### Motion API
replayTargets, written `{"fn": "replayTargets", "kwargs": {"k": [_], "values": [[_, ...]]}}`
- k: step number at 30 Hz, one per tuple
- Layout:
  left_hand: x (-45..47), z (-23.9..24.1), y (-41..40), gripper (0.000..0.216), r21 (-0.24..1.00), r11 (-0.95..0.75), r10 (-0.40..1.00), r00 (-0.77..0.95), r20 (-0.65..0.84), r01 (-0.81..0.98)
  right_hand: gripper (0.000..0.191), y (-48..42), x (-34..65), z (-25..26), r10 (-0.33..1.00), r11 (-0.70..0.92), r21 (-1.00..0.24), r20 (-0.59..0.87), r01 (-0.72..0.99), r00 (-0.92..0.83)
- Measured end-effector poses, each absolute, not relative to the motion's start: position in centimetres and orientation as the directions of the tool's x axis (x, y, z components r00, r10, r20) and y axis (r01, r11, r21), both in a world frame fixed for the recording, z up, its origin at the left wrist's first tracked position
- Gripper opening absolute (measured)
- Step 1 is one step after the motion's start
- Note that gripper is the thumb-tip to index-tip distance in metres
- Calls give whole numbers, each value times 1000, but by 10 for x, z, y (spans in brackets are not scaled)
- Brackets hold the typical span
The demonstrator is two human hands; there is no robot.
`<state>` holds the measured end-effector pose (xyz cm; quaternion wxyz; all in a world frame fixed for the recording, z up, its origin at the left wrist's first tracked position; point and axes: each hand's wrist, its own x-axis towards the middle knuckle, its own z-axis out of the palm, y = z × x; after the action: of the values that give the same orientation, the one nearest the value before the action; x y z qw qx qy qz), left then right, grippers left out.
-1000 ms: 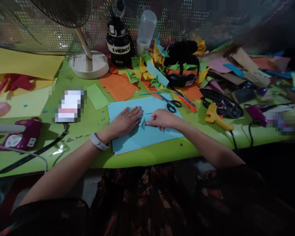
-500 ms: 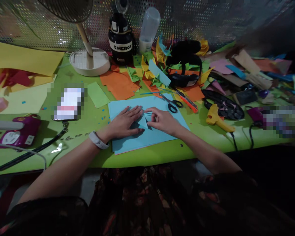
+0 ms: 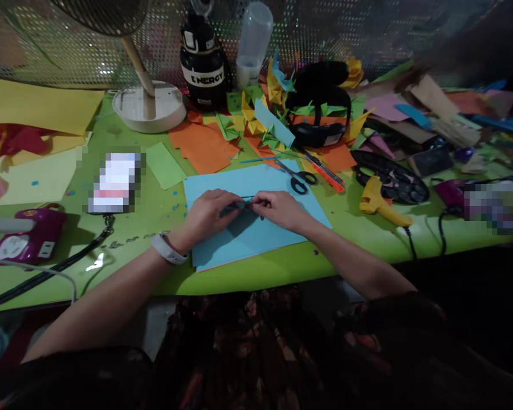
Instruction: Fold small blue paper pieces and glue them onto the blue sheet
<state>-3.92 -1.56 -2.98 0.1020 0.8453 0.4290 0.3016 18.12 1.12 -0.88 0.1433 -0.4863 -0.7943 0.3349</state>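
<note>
Between my two hands is a small folded piece of blue paper (image 3: 247, 201), mostly covered by my fingers. My left hand (image 3: 211, 213) pinches its left end, thumb below and fingers above. At the other end, my right hand (image 3: 277, 209) grips it with curled fingers. Both hands are over a stack of light blue sheets (image 3: 222, 250) lying on the green tabletop. Black-handled scissors (image 3: 299, 181) rest on the stack's upper right corner, and a red utility knife (image 3: 325, 171) lies just beyond them.
A yellow glue gun (image 3: 380, 202) and a black segmented tray (image 3: 404, 179) lie to the right. Folded paper pieces (image 3: 256, 117) are heaped behind, near a black bottle (image 3: 204, 74). On the left are a phone (image 3: 115, 182) and a fan base (image 3: 154, 111).
My left hand, which lay flat over the folded paper, has lifted and now pinches it. The folded paper has come up off the stack, held between both hands. The view has shifted slightly.
</note>
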Motion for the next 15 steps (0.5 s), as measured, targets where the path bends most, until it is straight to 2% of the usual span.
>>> {"fn": "replayTargets", "kwargs": {"k": [4,7,15], "values": [[-38,-33,-13,15,560,-561,828,410,382,610,17,11,180,-10,877,294,-646,-111,704,-468],[-38,-32,-13,18,574,-566,824,434,365,592,25,12,181,-11,885,289,-646,-102,706,-455],[-38,-25,-20,25,337,-639,764,523,378,691,16,13,182,-13,875,315,-665,-72,677,-478]]}}
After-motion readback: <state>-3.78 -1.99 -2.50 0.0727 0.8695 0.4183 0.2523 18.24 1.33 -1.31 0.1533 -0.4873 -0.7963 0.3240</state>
